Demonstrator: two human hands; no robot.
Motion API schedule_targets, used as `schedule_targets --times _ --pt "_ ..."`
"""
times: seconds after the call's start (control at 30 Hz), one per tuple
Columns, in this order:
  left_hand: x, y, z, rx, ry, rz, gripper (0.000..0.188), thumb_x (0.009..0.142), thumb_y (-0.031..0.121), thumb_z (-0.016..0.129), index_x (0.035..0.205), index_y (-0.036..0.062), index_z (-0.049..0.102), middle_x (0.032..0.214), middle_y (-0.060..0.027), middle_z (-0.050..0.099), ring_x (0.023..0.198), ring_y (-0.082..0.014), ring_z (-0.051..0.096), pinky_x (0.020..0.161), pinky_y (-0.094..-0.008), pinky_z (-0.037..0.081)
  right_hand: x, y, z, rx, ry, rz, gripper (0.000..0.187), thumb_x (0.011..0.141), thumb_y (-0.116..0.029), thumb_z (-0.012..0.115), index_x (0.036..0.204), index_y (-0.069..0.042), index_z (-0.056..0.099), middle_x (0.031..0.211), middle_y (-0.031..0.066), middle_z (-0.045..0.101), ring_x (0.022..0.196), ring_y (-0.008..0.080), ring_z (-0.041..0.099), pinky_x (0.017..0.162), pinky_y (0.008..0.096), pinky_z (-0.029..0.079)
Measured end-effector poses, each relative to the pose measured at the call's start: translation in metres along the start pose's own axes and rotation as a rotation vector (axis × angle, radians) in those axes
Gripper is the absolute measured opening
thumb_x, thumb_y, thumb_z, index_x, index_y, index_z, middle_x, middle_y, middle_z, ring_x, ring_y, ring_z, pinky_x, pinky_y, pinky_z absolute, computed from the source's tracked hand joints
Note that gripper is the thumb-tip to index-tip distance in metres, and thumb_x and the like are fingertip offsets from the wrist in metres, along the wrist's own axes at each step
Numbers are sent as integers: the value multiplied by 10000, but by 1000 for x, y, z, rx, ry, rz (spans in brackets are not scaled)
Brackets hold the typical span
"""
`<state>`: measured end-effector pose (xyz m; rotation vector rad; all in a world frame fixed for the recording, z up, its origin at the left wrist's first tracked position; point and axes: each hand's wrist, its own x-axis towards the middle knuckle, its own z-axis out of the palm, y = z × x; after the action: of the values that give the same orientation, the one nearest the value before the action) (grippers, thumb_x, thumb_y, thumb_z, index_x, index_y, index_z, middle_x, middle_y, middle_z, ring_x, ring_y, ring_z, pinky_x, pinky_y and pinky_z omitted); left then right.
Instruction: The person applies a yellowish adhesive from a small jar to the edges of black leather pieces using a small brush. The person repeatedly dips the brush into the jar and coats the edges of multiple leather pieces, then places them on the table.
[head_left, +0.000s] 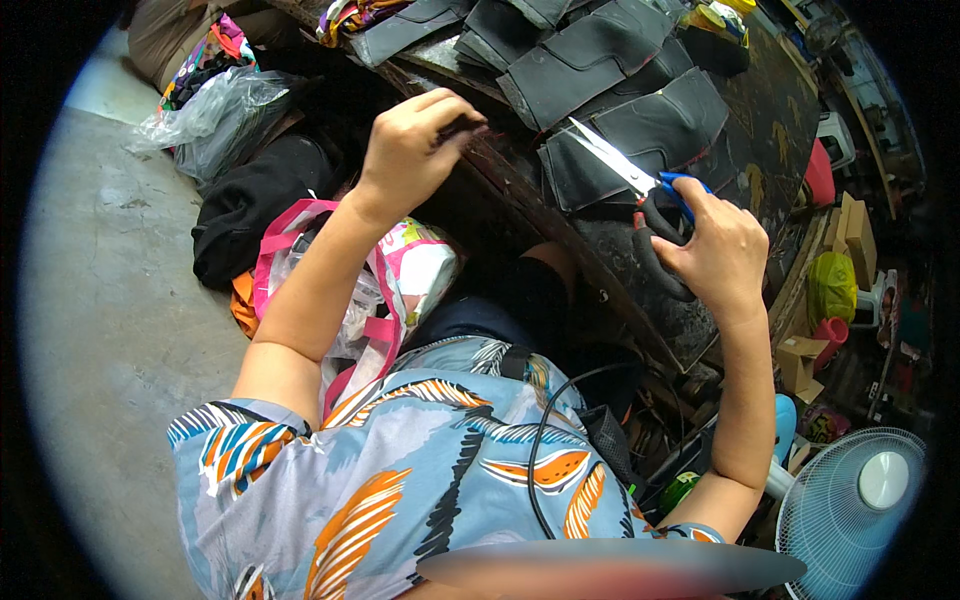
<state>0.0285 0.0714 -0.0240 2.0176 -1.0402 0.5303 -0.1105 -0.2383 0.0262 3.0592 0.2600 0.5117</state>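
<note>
My right hand [722, 250] is closed around a pair of scissors [614, 160] with black handles. Their blades are parted slightly and point up and left over black leather-like panels [640, 135] on the worktable. A blue piece [686, 190] shows beside the handles under my fingers; whether it belongs to the scissors I cannot tell. Off the table's near edge, my left hand [415, 145] is raised with its fingers curled together. Something dark and blurred sits at its fingertips, too small to name. The nearest panel, with stitched seams, lies below the blades.
The dark table [770, 110] carries more black panels at the back. Beside my lap stands a pink-edged bag [385, 330]; a black cloth [265, 205] and a clear plastic bag [225, 120] lie further left. At lower right is a white fan [850, 510], with cardboard boxes [800, 365] beyond.
</note>
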Motion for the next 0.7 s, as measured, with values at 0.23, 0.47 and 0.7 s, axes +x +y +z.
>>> schedule_targets --times 0.23,0.47,0.7 --pt "-12 -7 2 -14 -425 -404 309 931 293 671 1114 48 713 818 -78 682 695 -201 643 657 -336 524 15 -5 0 191 -309 249 579 721 -575 773 1089 -140 671 764 89 706 736 289 693 694 365 522" --pt "-4 -6 66 -232 -292 -532 322 934 251 688 1098 -26 680 758 -42 645 690 -84 564 638 -267 476 29 -2 -11 991 -787 444 594 873 -617 653 1049 -50 659 645 27 579 559 111 591 524 264 459" --pt "-4 6 62 -400 -165 -542 172 906 107 672 970 -53 687 780 -51 680 718 -81 559 672 -260 473 46 -12 -12 1014 -898 527 572 943 -609 578 863 -43 592 605 -21 503 458 78 534 424 222 411"
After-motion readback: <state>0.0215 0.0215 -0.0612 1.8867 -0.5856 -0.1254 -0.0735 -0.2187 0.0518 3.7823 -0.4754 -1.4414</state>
